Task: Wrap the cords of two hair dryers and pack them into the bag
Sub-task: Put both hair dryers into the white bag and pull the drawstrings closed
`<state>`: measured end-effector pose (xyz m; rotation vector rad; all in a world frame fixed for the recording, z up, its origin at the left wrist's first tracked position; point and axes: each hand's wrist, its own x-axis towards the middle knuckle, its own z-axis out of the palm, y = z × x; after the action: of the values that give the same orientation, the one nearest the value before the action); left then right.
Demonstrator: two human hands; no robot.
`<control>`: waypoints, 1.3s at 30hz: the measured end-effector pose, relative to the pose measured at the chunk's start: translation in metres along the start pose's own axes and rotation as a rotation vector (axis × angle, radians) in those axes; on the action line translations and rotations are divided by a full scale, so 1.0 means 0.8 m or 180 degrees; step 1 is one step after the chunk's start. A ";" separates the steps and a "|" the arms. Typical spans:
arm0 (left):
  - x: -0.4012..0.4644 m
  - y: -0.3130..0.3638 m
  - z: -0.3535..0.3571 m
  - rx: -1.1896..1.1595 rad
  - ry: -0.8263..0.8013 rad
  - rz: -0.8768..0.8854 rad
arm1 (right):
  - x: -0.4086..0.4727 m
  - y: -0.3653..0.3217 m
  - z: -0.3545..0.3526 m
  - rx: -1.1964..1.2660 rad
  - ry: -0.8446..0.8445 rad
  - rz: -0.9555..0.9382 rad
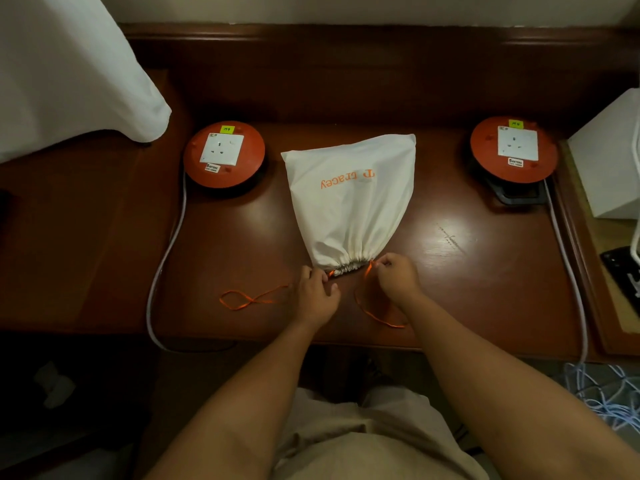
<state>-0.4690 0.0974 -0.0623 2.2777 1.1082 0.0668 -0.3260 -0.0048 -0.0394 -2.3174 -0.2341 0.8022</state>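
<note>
Two hands pinch orange drawstrings at a bulging white bag's [349,199] cinched mouth: left hand [317,294], right hand [398,275]; contents hidden, seemingly full.

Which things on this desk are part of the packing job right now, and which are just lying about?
In the job:
white bag, mouth gathered shut
orange drawstring, pinched at the bag mouth by left hand and right hand

Lying about:
left socket reel
right socket reel
grey cable
white cloth
white box
</note>
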 end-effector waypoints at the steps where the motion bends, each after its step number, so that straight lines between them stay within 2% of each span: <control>1: -0.001 0.002 0.001 0.0045 0.0024 0.0012 | 0.000 -0.001 0.000 0.0001 -0.0009 -0.0004; 6: 0.008 -0.001 0.001 0.0464 -0.0228 0.0117 | -0.002 -0.001 -0.005 -0.0022 0.0022 -0.0145; 13: 0.007 0.007 -0.005 0.0070 -0.0072 -0.0248 | -0.003 -0.002 -0.008 0.0025 -0.0021 -0.0163; 17: 0.016 0.007 -0.005 0.0387 -0.0183 -0.0099 | -0.001 0.000 -0.009 -0.0008 -0.0009 -0.0175; 20: 0.019 0.009 -0.009 0.0303 -0.0177 0.0068 | -0.002 0.000 -0.011 -0.0066 -0.0002 -0.0204; 25: 0.036 -0.026 -0.041 0.0550 0.0042 -0.0098 | 0.006 0.015 -0.039 -0.0278 0.0518 0.0039; 28: 0.044 -0.047 -0.056 0.0631 0.0016 -0.0149 | 0.014 0.021 -0.056 -0.0399 0.0525 0.0120; 32: 0.032 -0.037 -0.049 0.0559 -0.0198 -0.0009 | 0.018 0.027 -0.065 -0.0562 0.0311 0.0088; 37: 0.009 -0.006 -0.026 0.0689 0.0001 0.0050 | 0.013 0.013 -0.052 -0.0670 0.0466 -0.0202; 39: 0.001 0.016 -0.011 0.0648 0.0014 0.0169 | 0.008 0.003 -0.037 -0.0702 0.0378 -0.0254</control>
<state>-0.4623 0.0960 -0.0487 2.4883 1.1003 -0.0212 -0.3030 -0.0201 -0.0261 -2.5343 -0.3762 0.6232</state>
